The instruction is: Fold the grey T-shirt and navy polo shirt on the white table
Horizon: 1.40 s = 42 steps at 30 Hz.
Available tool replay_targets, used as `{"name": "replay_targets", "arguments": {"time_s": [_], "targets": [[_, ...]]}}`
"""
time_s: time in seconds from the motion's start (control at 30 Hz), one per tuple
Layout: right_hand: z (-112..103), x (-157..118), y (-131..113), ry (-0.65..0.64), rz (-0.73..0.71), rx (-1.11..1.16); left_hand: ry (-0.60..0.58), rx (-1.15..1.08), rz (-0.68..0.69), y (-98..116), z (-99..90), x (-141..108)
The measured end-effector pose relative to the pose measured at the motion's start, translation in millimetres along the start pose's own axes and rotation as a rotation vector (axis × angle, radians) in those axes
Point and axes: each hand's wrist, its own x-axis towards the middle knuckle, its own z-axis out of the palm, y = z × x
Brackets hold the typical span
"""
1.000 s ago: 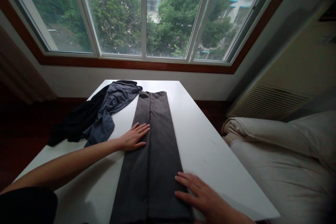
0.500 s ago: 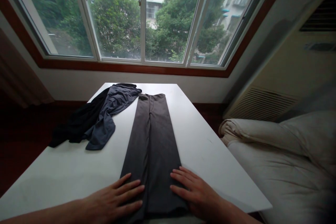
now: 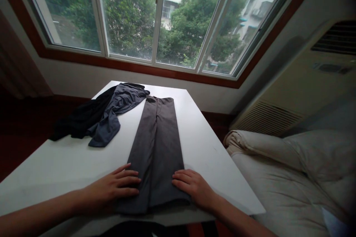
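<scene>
A pair of dark grey trousers [image 3: 164, 144] lies flat along the white table [image 3: 205, 148], waistband toward the window and hems toward me. My left hand [image 3: 118, 183] rests on the left leg near its hem, with fingers stretched out over the cloth. On the outer edge of the right leg lies my right hand [image 3: 191, 185], fingers extended and close together. Neither hand grips the fabric. Beyond my left hand, a dark blue-grey garment [image 3: 107, 126] is heaped loosely with a black one [image 3: 80, 118].
A folded cream quilt or cushion [image 3: 267, 155] lies right of the table. Behind it stands a beige air-conditioning unit [image 3: 289, 89]. A wide window [image 3: 155, 18] spans the wall past the table's far edge; a curtain [image 3: 22, 59] hangs at left.
The view has tilted slightly and the table's near edge now shows. Both hands remain flat on the trouser legs, the right one now with its fingers closer together at the outer edge.
</scene>
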Motion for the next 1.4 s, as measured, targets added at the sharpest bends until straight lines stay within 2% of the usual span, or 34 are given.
{"name": "replay_targets", "arguments": {"time_s": [0.13, 0.23, 0.3, 0.43, 0.53, 0.6, 0.7, 0.8, 0.87, 0.93, 1.0, 1.03, 1.07, 1.13, 1.2, 1.27, 1.33, 1.4], "targets": [[-4, -3, -2, -0.077, 0.063, 0.084, 0.083, -0.005, 0.002, -4, 11.9, 5], [-13, -4, -4, -0.165, 0.071, 0.119, 0.069, -0.058, -0.018, 2, 15.3, 4], [-23, -3, -6, -0.22, 0.09, 0.175, 0.048, -0.117, -0.055, 9, 9.9, 2], [-59, 3, -18, -0.259, 0.169, 0.379, 0.035, -0.297, -0.108, 34, -20.6, -1], [-95, 11, -33, -0.295, 0.21, 0.57, 0.008, -0.425, -0.134, 64, -54.5, 8], [-119, 17, -42, -0.372, 0.197, 0.697, -0.063, -0.499, -0.143, 87, -78.2, 20], [-151, 27, -52, -0.544, 0.126, 0.86, -0.158, -0.596, -0.085, 114, -109.4, 39], [-177, 39, -54, -0.603, 0.053, 0.905, -0.183, -0.706, 0.038, 120, -128.6, 50], [-189, 48, -49, -0.521, 0.045, 0.859, -0.199, -0.75, 0.101, 108, -132.8, 50], [-194, 58, -34, -0.378, 0.088, 0.774, -0.134, -0.743, 0.068, 82, -131.5, 50], [-191, 67, -8, -0.201, 0.16, 0.671, 0.09, -0.729, -0.072, 44, -128.3, 53], [-188, 72, 10, -0.102, 0.201, 0.627, 0.259, -0.736, -0.163, 22, -127.5, 57], [-183, 78, 30, -0.003, 0.241, 0.593, 0.428, -0.764, -0.233, -1, -128.2, 64], [-170, 94, 75, 0.194, 0.337, 0.591, 0.66, -0.849, -0.32, -47, -134.3, 86], [-156, 117, 120, 0.341, 0.422, 0.67, 0.796, -0.899, -0.376, -89, -144.7, 116], [-139, 144, 159, 0.47, 0.497, 0.788, 0.915, -0.86, -0.494, -124, -152.3, 148], [-118, 169, 186, 0.493, 0.672, 0.836, 0.959, -0.73, -0.719, -150, -150.6, 172], [-94, 183, 199, 0.411, 0.944, 0.802, 0.939, -0.615, -0.89, -167, -137.2, 184]]}}
